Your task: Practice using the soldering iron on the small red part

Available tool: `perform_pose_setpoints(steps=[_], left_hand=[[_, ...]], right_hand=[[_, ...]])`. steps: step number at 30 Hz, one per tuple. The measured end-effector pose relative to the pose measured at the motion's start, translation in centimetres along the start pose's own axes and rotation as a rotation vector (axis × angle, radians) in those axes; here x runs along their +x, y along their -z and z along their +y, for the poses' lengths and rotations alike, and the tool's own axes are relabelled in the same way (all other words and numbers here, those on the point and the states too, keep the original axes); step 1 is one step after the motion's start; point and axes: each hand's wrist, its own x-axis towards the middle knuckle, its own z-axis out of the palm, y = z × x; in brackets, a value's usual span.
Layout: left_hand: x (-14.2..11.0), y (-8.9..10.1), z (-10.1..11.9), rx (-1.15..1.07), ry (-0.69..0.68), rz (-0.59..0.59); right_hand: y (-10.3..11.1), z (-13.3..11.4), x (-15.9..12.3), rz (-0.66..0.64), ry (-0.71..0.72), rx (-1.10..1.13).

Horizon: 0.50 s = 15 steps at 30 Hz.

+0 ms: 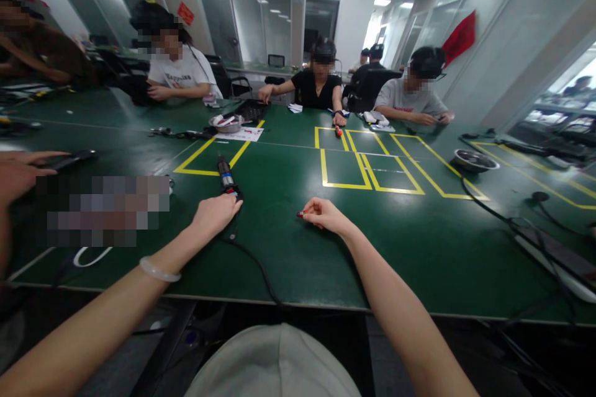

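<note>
My left hand [215, 216] is closed round the near end of an electric screwdriver [225, 172], a dark tool with a blue band that lies on the green table with its dark nose pointing away from me. A black cable [258, 267] trails from beneath that hand toward the front edge. Off to the right, my right hand [323, 216] pinches a small red and dark piece [300, 214] between thumb and fingertips, low over the tabletop. Its exact kind is too small to make out.
Yellow tape outlines [347, 185] mark the green table [298, 267]. Metal bowls [475, 160] stand at right and back left. Cables and a grey-white case [554, 257] lie at right. A co-worker's hand [28, 170] is at left; another person's hand [339, 119] reaches a red object opposite.
</note>
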Motion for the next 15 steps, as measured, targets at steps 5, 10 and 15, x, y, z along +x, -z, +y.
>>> perform_pose_setpoints(steps=[5,10,15], left_hand=[[-2.5,1.1,5.4,-0.067,-0.097,-0.006],[-4.6,1.7,9.7,-0.173,-0.246,0.021],[-5.5,2.2,12.3,-0.198,-0.361,0.026]], right_hand=[[0.0,0.3,0.1,-0.024,0.017,-0.038],[0.1,0.7,0.2,-0.049,0.054,-0.076],[0.6,0.4,-0.1,-0.079,0.074,-0.107]])
